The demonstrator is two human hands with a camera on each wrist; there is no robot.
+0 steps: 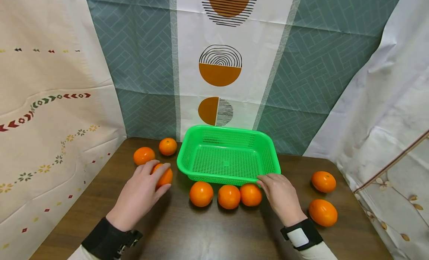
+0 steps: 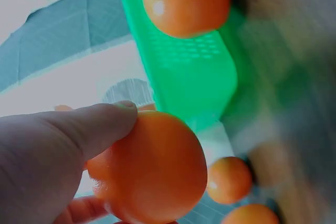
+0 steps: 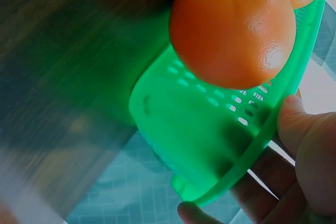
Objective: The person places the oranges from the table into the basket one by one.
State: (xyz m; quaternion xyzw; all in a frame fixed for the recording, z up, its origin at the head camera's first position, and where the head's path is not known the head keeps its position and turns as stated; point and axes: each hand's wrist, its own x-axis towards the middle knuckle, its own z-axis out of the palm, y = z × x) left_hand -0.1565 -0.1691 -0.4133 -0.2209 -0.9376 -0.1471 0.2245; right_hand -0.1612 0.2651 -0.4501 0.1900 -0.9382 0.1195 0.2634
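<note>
Left grip point(image 1: 142, 193)'s holding an orange point(image 1: 166, 178), hiding part of it. Right grip point(image 1: 279, 193)'s pinching the green basket point(image 1: 227, 162), blocking one corner, with another orange point(image 1: 251, 195) just beside.

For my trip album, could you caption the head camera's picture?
Left hand holds an orange, right hand grips a green basket by its rim, seven more oranges on the table.

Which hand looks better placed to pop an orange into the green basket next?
Probably the left hand: it holds an orange near the left end of the green basket, which has room inside. The right hand holds the basket's rim.
</note>
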